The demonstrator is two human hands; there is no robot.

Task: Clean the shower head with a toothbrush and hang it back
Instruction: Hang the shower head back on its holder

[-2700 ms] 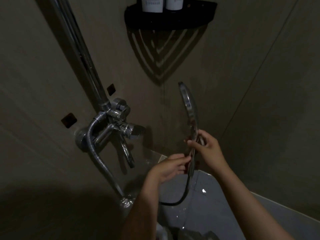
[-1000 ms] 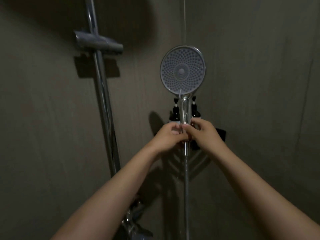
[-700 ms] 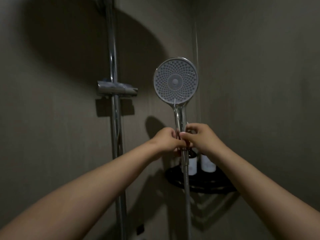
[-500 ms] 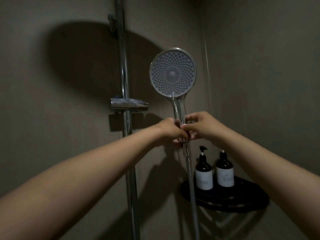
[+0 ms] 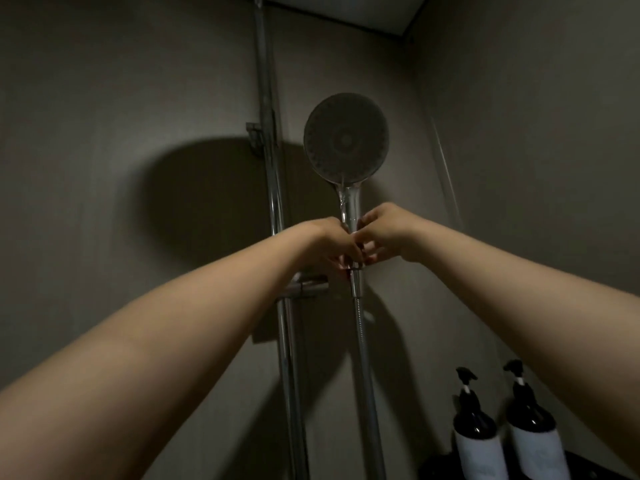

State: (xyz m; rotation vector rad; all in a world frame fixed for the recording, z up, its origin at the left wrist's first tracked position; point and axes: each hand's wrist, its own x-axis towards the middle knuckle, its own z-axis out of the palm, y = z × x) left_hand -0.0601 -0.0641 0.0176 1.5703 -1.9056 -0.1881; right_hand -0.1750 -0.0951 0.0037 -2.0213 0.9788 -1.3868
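Two bare forearms reach up from the lower corners, and the left hand [image 5: 334, 242] and right hand [image 5: 384, 233] meet with fingers clamped around the handle of the shower head [image 5: 346, 140]. It stands upright, round face toward the camera, its hose [image 5: 365, 368] hanging straight down. Just left, beside the knuckles, is the holder bracket [image 5: 308, 287] on the chrome rail [image 5: 273, 188]; two pump bottles [image 5: 476, 441] stand lower right against the wall.

Dim, smooth grey-brown walls [image 5: 104, 98] meet in a corner at the upper right of the frame, under a paler ceiling strip [image 5: 346, 8]. A broad round shadow [image 5: 207, 202] falls left of centre. Two dark pump bottles [image 5: 474, 434] with white labels stand at lower right.
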